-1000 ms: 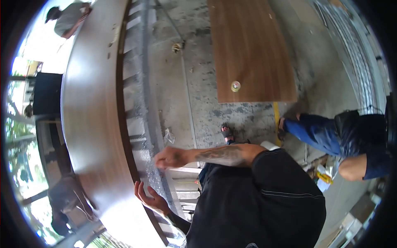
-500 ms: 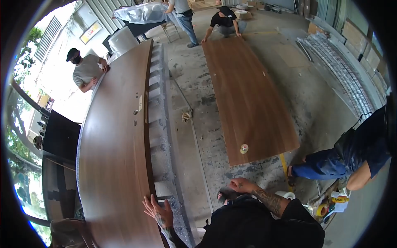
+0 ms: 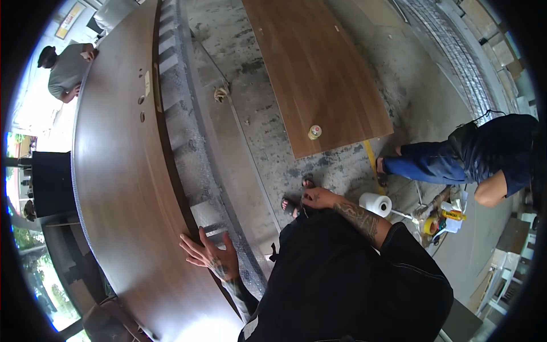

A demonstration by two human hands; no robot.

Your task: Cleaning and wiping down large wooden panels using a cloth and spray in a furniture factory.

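Note:
My left hand (image 3: 213, 253) lies with spread fingers over the near long edge of a large brown wood-grain door panel (image 3: 122, 171). Holes and a pale plate for a lock show on the panel's face. My right hand (image 3: 318, 198) is curled closed in front of my waist. Whatever its fingers might hold is hidden. Ahead of it, a second brown wood panel (image 3: 319, 80) lies low over the floor, with a small roll of tape (image 3: 314, 132) on its near end.
Bubble wrap (image 3: 199, 137) sticks out beneath the door panel. A person in a grey shirt (image 3: 71, 71) touches its far left edge. Someone in blue trousers (image 3: 433, 165) stands at right, near a white roll (image 3: 375, 204) and a yellow tape roll (image 3: 431, 226). A crumpled glove (image 3: 220, 93) lies between the panels.
The view has tipped downward, so the people at the far end have left the picture. My left hand stays on the panel edge, and my right hand remains curled by my waist.

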